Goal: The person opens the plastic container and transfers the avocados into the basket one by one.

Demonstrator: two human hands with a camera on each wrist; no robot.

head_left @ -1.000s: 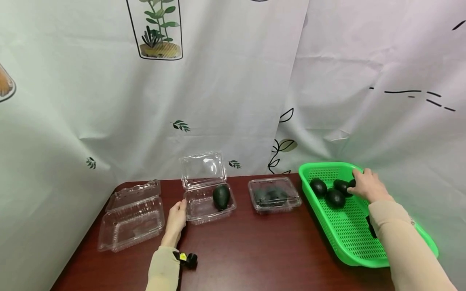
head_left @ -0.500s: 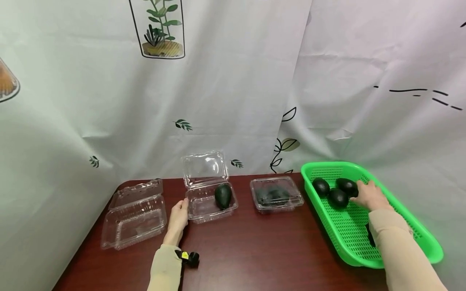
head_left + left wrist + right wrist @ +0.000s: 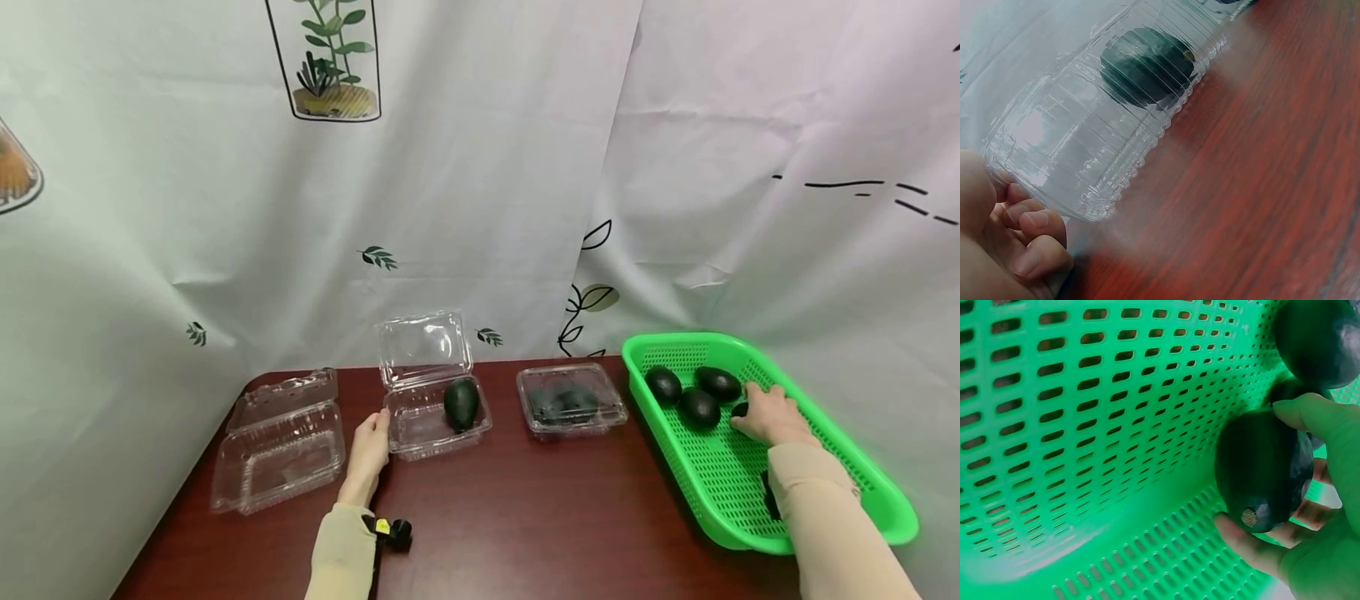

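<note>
An open box [image 3: 279,446] at the far left holds nothing; the left hand [image 3: 367,455] pinches the one-avocado box [image 3: 435,415] — half filled. One closed box [image 3: 570,402] looks packed. Right hand [image 3: 771,417] curls round an avocado [image 3: 1264,469] inside the green basket [image 3: 862,475].

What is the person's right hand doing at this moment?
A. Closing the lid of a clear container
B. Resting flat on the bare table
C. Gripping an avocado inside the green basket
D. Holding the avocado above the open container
C: in the right wrist view the right hand has fingers and thumb curled round a dark avocado over the perforated floor of the green basket.
</note>
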